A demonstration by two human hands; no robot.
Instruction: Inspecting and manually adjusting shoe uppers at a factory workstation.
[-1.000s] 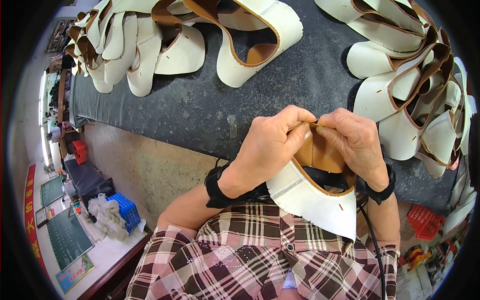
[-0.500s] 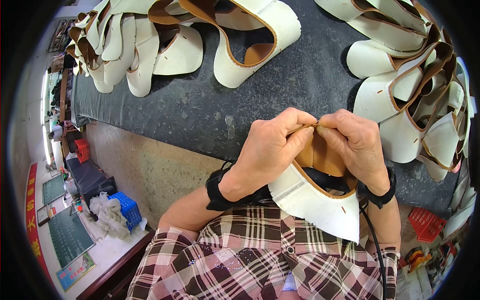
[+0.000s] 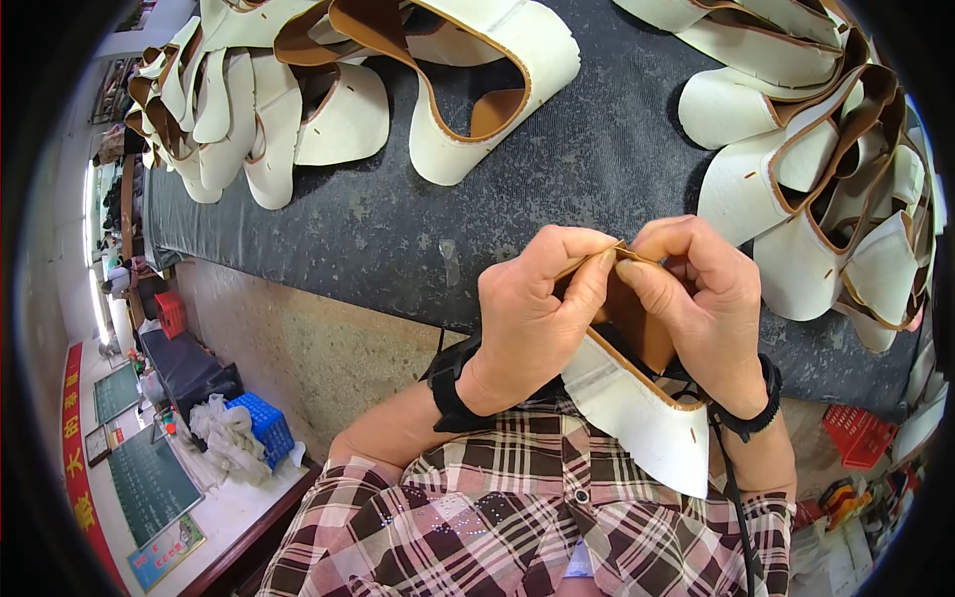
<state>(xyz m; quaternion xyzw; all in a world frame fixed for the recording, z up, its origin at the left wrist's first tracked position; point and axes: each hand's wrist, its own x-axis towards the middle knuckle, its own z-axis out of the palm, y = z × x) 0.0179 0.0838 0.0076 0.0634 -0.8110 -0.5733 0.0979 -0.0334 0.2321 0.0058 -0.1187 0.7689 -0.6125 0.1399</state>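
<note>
A shoe upper (image 3: pixel 642 423), white outside with tan lining and a brown edge, hangs between my hands close to my chest. My left hand (image 3: pixel 537 313) pinches its top edge between thumb and forefinger. Right beside it, my right hand (image 3: pixel 708 308) grips the same edge with thumb and bent fingers. The fingertips almost meet over a small fold of tan edging. Below, the white flap with a short brown mark hangs down against my checked shirt. Part of the upper is hidden behind my hands.
A dark, scuffed table (image 3: pixel 398 239) lies beyond my hands. More uppers sit in a row (image 3: pixel 343 119) at the far left, with a single upper (image 3: pixel 438 149) beside them, and in a pile (image 3: pixel 796 264) at the right. Red basket (image 3: pixel 858 436) low right; blue basket (image 3: pixel 261 428) at left.
My fingertips have shifted a little along the edge, and my right thumb and fingers sit slightly farther apart. The upper has turned a little, so less of its opening shows.
</note>
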